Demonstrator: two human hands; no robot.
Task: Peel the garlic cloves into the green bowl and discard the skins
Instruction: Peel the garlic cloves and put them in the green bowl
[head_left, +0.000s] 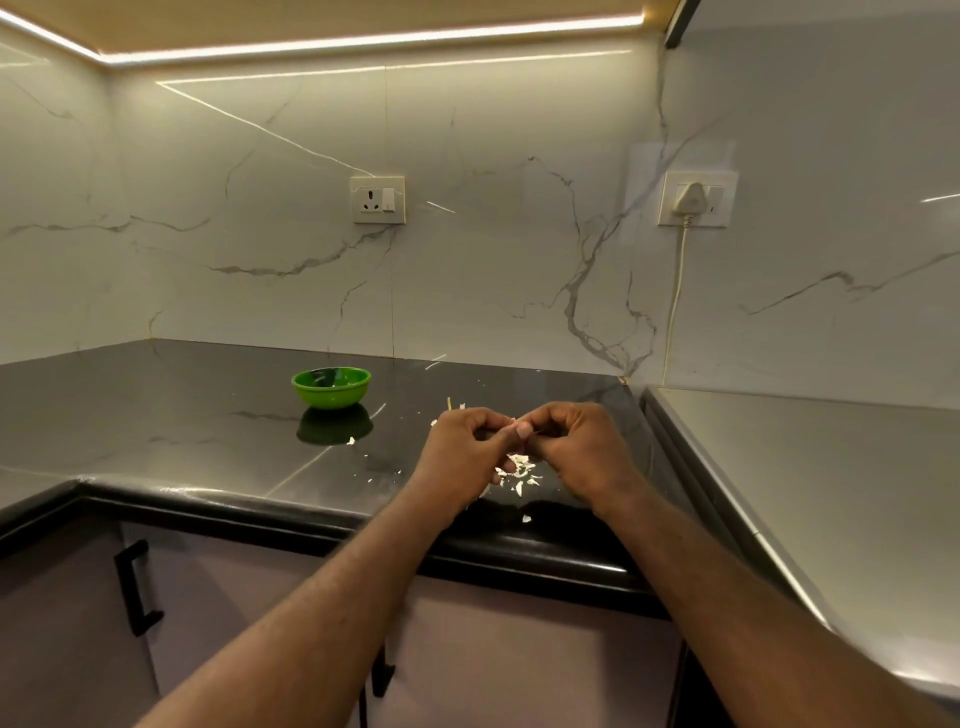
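Logged from my remote station. Both bare forearms extended up from the bottom edge, the left from 7 o'clock and the right from 5 o'clock, converging just below frame centre at 6 o'clock. The left hand (470, 452) sat at 9 o'clock of the right hand (577, 447), knuckles up, fingers curled. Thumb and forefinger tips of both pinched a garlic clove (521, 428), mostly hidden. I could not tell which hold was firmer.
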